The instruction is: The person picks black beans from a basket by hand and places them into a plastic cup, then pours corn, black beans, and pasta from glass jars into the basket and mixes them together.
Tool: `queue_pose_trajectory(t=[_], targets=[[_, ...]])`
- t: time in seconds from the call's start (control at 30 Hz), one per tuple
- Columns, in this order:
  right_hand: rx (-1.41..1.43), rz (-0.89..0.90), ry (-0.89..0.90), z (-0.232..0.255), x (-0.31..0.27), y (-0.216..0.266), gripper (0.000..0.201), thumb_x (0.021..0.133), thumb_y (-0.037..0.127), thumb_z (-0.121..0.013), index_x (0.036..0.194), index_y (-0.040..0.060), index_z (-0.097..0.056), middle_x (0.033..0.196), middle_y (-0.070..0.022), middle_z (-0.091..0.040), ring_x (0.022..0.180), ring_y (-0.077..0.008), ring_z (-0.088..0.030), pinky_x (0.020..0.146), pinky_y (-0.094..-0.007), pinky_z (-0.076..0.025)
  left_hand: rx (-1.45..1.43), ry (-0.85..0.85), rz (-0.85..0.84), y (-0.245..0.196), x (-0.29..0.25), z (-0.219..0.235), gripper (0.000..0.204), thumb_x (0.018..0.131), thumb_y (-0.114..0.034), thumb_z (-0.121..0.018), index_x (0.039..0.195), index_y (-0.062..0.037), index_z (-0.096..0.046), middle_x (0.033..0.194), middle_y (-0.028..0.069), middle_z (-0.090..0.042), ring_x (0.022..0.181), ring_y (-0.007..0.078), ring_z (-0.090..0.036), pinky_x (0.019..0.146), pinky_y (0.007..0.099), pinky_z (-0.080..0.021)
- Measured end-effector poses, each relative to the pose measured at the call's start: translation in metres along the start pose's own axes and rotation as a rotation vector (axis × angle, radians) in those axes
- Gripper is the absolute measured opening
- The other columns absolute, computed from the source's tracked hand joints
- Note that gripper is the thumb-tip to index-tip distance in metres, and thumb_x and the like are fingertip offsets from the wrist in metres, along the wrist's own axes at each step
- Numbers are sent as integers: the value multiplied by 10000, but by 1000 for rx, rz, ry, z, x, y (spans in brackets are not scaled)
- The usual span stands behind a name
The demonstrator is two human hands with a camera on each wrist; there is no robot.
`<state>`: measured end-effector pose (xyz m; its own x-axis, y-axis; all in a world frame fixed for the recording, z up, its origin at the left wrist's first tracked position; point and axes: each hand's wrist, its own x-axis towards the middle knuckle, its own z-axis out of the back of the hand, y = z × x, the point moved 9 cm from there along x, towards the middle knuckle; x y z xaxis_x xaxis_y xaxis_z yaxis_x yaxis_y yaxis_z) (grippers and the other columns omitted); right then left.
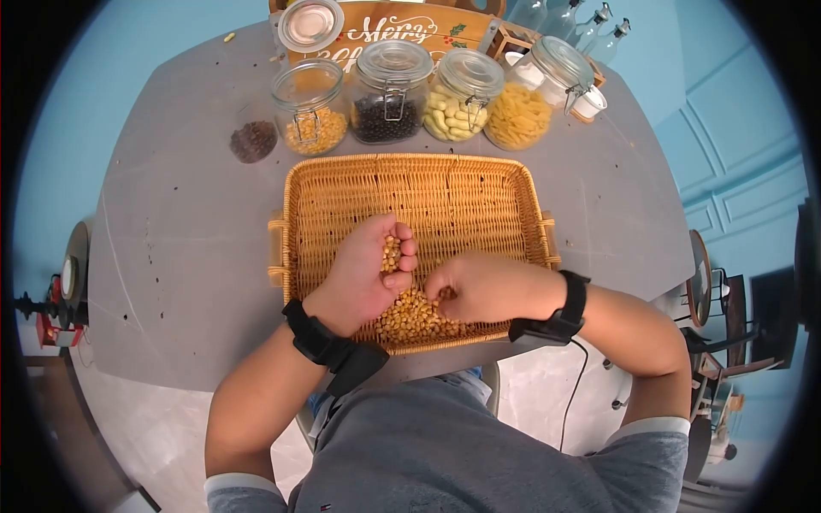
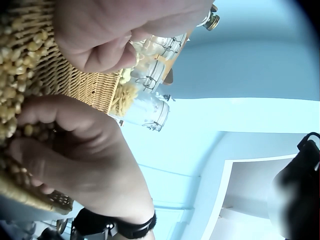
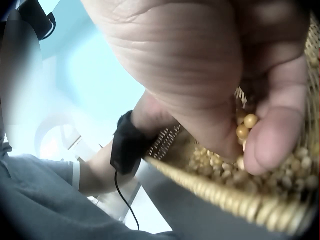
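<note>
My left hand (image 1: 359,269) is cupped over the wicker basket (image 1: 410,161), fingers curled round a handful of corn kernels (image 1: 391,254). In the left wrist view, its curled fingers (image 2: 120,54) show from outside. Beside it, my right hand (image 1: 492,286) is down at the loose kernel pile (image 1: 410,318) in the basket's near part. The right wrist view shows a few kernels (image 3: 246,127) between that hand's thumb and fingers. Its fingertips (image 2: 35,110) reach into the pile in the left wrist view.
Beyond the basket stand an open jar of corn (image 1: 316,128), a jar of black beans (image 1: 385,115), a jar of pale pods (image 1: 456,113) and a jar of penne (image 1: 517,115). Dark reddish beans (image 1: 253,142) sit at left. A wooden sign (image 1: 402,30) and glass bottles (image 1: 590,34) stand behind.
</note>
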<state>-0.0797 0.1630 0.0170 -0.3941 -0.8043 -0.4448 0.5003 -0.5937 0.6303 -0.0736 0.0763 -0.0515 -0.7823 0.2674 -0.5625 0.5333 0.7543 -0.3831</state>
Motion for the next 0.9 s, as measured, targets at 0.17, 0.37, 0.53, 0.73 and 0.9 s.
queue_pose_trajectory(t=[0.17, 0.37, 0.53, 0.73, 0.9], targets=[[2, 44, -71, 46, 1, 31, 195, 810, 175, -703, 966, 60, -721, 742, -108, -673, 661, -234, -643, 633, -332, -492, 49, 5, 2, 2, 2, -3, 177, 971, -227, -458, 870, -103, -534, 760, 24, -531, 617, 111, -491, 420, 209, -335], [-78, 165, -143, 54, 23, 54, 181, 806, 181, -706, 939, 59, -722, 745, -120, -663, 667, -259, -647, 633, -352, -488, -143, 417, 129, 13, 2, -25, 239, 993, -286, -407, 896, -149, -577, 750, 12, -550, 607, 110, -514, 422, 225, -333], [398, -29, -254, 71, 2, 48, 185, 961, 111, -585, 1067, -13, -670, 940, -99, -703, 798, -167, -700, 725, -275, -545, 20, 260, 7, -1, -8, -28, 249, 992, -270, -411, 899, -108, -576, 742, 35, -551, 611, 108, -517, 424, 221, -343], [1125, 37, -703, 50, -12, -17, 265, 1026, 225, -517, 1138, 9, -620, 1070, -60, -656, 986, -178, -648, 851, -327, -516, -118, 123, -3, -4, -4, -15, 223, 986, -276, -479, 942, -77, -570, 791, 36, -534, 657, 128, -498, 491, 209, -392], [2037, 457, -152, -18, 31, -20, 329, 1051, 339, -420, 1145, 81, -601, 1102, -50, -638, 1028, -211, -621, 943, -357, -475, 60, 137, -382, -31, -14, -50, 277, 1021, -280, -428, 932, -57, -566, 823, 45, -572, 729, 134, -539, 682, 260, -481]])
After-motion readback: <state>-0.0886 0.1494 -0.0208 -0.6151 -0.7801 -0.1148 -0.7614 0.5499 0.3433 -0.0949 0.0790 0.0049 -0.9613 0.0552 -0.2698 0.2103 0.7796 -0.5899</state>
